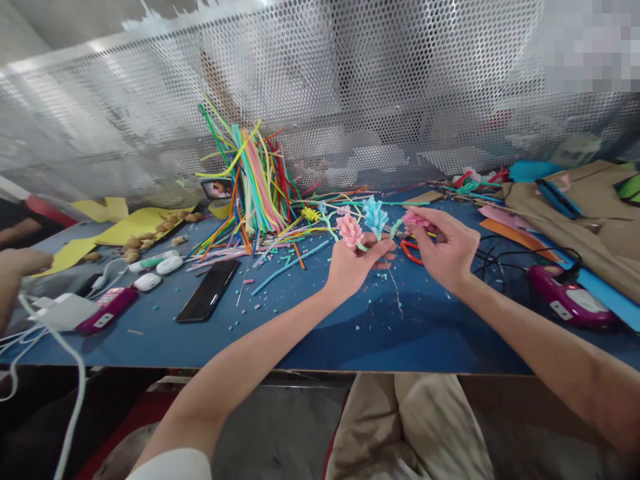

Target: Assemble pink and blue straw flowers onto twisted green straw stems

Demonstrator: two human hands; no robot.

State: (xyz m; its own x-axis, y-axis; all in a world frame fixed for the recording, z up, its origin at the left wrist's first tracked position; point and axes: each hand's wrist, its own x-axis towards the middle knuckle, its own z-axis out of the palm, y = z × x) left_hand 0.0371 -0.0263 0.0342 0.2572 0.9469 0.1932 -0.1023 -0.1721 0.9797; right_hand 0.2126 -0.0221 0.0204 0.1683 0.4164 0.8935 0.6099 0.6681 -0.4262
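My left hand [354, 267] is closed around the stems of a small bouquet of pipe-cleaner flowers. A pink flower [350, 230] and a blue flower [375, 217] rise above its fingers, with a small yellow flower [311, 214] leaning out to the left. Thin bare wire [399, 293] hangs below the grip. To the right, my right hand [447, 247] pinches a darker pink flower [414, 220] whose green stem [396, 229] slants toward the bouquet. Red-handled scissors [411, 253] lie on the table between the hands, partly hidden by the right one.
A tall bundle of pipe cleaners [257, 180] stands at the back, with loose ones around it. A black phone [209, 291], purple power strips [570, 297] and white chargers [65, 312] lie about. Cardboard [600, 207] fills the right. Another person's hand [23, 262] shows far left.
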